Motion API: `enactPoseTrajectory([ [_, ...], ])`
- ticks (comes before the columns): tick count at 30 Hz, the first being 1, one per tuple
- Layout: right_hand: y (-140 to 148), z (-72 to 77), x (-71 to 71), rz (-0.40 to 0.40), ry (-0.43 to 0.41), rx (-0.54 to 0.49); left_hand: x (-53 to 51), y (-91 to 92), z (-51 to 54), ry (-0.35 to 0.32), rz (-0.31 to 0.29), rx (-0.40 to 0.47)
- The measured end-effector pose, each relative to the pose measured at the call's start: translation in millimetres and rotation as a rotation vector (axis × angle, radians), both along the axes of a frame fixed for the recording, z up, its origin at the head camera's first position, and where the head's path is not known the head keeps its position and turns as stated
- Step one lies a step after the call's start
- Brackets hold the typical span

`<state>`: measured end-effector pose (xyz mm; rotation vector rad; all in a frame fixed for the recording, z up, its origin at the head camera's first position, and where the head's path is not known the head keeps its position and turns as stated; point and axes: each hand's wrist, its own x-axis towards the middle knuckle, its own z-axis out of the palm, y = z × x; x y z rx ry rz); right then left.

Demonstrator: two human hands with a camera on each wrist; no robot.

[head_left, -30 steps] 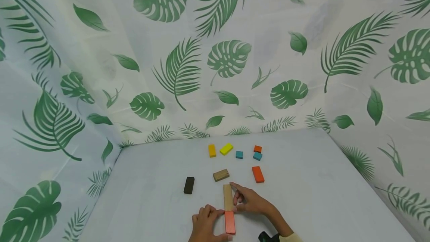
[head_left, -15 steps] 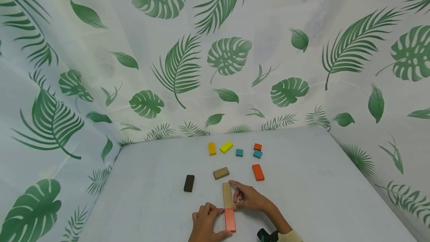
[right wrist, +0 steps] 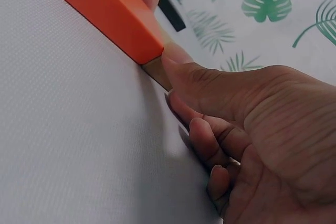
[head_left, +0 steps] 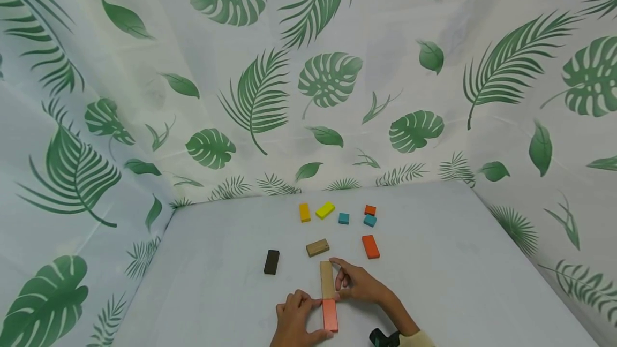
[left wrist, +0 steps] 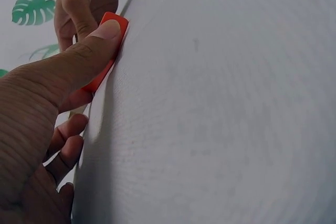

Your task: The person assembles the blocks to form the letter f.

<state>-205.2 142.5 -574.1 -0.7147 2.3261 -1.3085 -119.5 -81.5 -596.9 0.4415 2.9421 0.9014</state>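
Hands (head_left: 295, 319) (head_left: 361, 285) flank a coral block (head_left: 330, 316) touching a tan block (head_left: 326, 280).

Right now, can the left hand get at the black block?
Likely yes: nothing stands between the left hand and the black block, but it must first release the coral block.

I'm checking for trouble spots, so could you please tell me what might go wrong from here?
The left hand holds the coral block and the right hand the tan block, end to end; an uneven push might skew their joint. The short wooden block lies beyond the tan one's far end, so sliding the pair forward could bump it.
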Motion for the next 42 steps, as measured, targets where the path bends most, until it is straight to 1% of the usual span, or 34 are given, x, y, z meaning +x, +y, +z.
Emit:
enactPoseTrajectory([
  [3,-0.3,0.3,0.9,-0.002,0.001,-0.011,0.2,-0.6,-0.8,0.01,-0.005,0.004],
  [6,-0.8,1.3,1.6,-0.006,0.0,-0.005,0.8,-1.2,-1.3,0.037,-0.016,-0.008],
  [9,-1.1,3.1,1.9,-0.005,0.006,-0.001,1.3,-1.1,-0.5,0.051,-0.023,-0.014],
  [19,0.3,4.7,0.9,0.006,0.009,-0.006,1.6,-0.9,2.0,0.009,-0.005,0.014],
  [25,0.3,4.4,1.8,0.008,0.01,-0.007,2.4,-1.0,0.3,0.033,-0.017,0.011],
  [28,0.1,4.0,2.0,0.008,0.013,0.0,2.5,-1.7,-0.3,0.034,-0.023,0.016],
  [34,-0.4,3.5,1.6,0.007,0.019,0.002,2.7,-2.2,0.2,0.053,-0.028,0.02],
  [42,-0.6,1.8,2.1,-0.003,0.021,0.001,3.1,-1.9,2.3,0.049,-0.028,0.004],
])
